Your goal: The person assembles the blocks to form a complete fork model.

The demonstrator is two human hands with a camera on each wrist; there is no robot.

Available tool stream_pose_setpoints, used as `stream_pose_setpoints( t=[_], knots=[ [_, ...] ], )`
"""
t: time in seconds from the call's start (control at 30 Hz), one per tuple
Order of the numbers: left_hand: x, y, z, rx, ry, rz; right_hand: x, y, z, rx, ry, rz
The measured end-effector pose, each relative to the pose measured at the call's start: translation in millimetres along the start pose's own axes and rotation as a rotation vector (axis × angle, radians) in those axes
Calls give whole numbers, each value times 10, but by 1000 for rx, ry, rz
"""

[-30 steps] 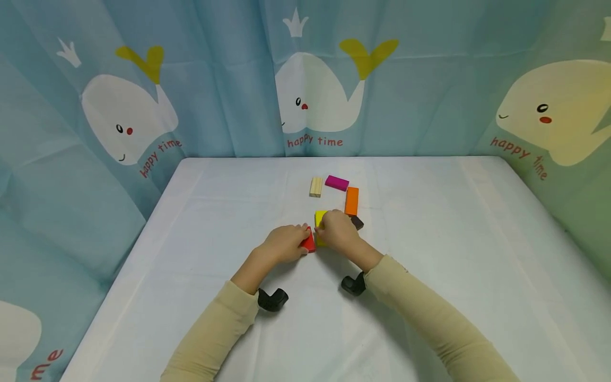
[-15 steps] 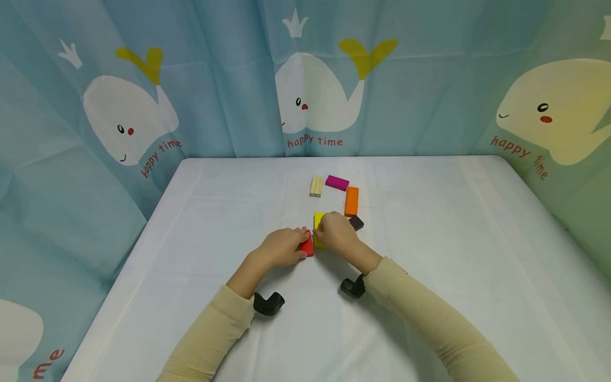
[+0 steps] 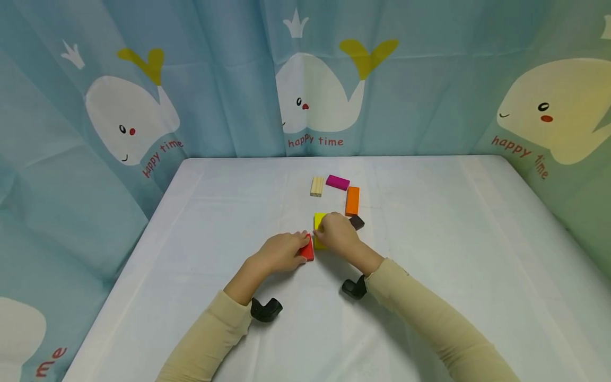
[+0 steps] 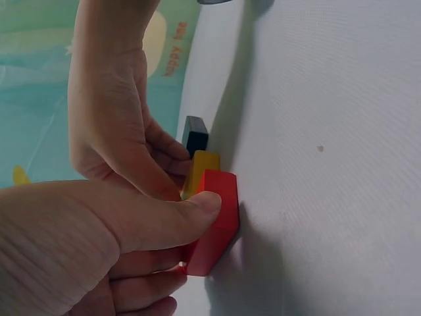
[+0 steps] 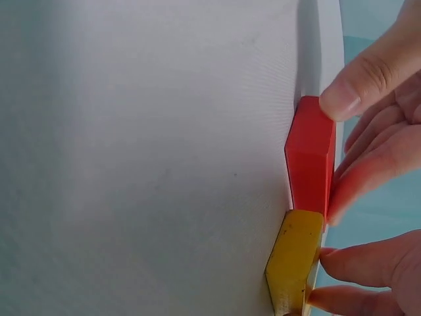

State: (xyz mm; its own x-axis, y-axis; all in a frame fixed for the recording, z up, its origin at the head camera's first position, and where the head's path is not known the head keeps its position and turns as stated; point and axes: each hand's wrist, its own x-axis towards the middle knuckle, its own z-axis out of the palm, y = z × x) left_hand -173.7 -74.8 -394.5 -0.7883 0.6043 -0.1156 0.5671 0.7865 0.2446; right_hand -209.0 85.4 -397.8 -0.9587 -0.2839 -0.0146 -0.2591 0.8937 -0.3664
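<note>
In the head view my left hand (image 3: 280, 251) pinches a red wooden block (image 3: 308, 250), thumb on the near end and fingertips on the far end. Just to the right, my right hand (image 3: 337, 232) grips a yellow block (image 3: 319, 244) and covers much of it. The left wrist view has the thumb resting on the red block (image 4: 223, 207), with the yellow block (image 4: 207, 159) close behind it. Seen from the right wrist, the red block (image 5: 309, 148) and the yellow block (image 5: 293, 253) lie nearly end to end, fingertips at the yellow one's side.
A dark brown block (image 3: 356, 222) lies just beyond the right hand. Farther back are an orange block (image 3: 352, 201), a magenta block (image 3: 338, 182) and a pale wood block (image 3: 316, 187). The white table (image 3: 229, 201) ends at a whale-print curtain (image 3: 415, 106).
My left hand has drawn the red block a little toward me, so it sits nearer than the yellow one's middle. The right hand and yellow block have shifted very slightly toward me.
</note>
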Motion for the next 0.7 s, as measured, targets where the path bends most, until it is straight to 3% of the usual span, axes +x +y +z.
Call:
stream_pose_setpoints(
  t=[0.3, 0.7],
  knots=[
    [-39, -33, 61, -14, -7, -7, 94, 99, -139, 125, -51, 28],
    [-137, 28, 88, 61, -1, 0, 339, 359, -98, 273, -109, -63]
  ],
)
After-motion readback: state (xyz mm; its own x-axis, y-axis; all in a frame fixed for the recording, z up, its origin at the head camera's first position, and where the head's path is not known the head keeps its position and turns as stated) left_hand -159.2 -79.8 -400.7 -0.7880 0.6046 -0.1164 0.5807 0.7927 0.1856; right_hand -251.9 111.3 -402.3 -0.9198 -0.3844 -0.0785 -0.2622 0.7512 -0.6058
